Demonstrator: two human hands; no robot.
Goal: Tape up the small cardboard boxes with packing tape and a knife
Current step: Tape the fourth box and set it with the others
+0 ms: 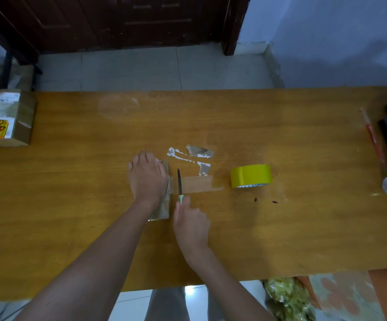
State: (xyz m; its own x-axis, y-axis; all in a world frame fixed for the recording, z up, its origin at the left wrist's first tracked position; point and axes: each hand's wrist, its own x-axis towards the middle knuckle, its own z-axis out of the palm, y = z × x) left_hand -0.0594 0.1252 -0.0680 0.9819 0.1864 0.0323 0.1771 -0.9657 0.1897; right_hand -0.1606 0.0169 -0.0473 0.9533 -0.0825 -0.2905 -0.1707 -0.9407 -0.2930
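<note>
Two boxes on bench: small box point(164, 205) under my flat left hand point(147, 179), another point(4, 118) far left. One tape roll point(250, 176). Right hand point(191, 222) grips knife point(179, 185).

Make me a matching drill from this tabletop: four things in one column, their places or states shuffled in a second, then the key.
Things:
1. knife
2. tape roll
3. small box
4. labelled box

States:
A. at the table's far left edge
B. pressed down by the left hand
C. standing free, right of the tape strip
D. gripped by the right hand, blade across the strip

Pairs: 1-D, 2-C, 3-B, 4-A
</note>
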